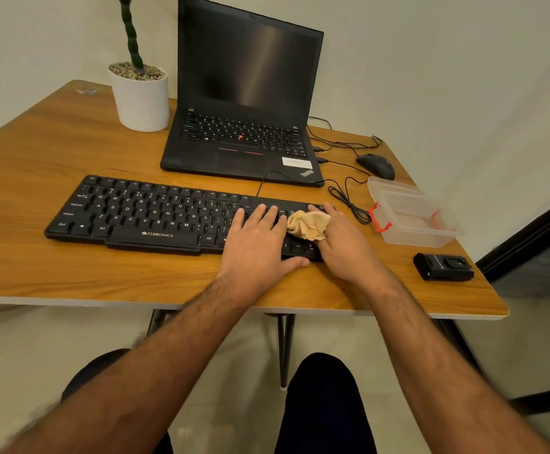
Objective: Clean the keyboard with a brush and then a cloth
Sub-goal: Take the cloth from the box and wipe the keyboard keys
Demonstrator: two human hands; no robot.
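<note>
Tan cloth [308, 224] bunched on the Zebronics keyboard [156, 217] at its right end, gripped by right hand [342, 244]; left hand [257, 244] flat, open, just left, touching the cloth.

— What's on the counter [54, 152]?
— Keyboard [142, 214] near; laptop [244, 126] behind it, plant pot [141, 99] to the laptop's left.
— And right?
— Mouse [375, 165] far, plastic box [414, 214] nearer, small device [443, 267] nearest.

A desk workspace is being shown by a wooden table [54, 152] bearing a laptop [244, 103] beyond the hands, a mouse [375, 165] to their right.
</note>
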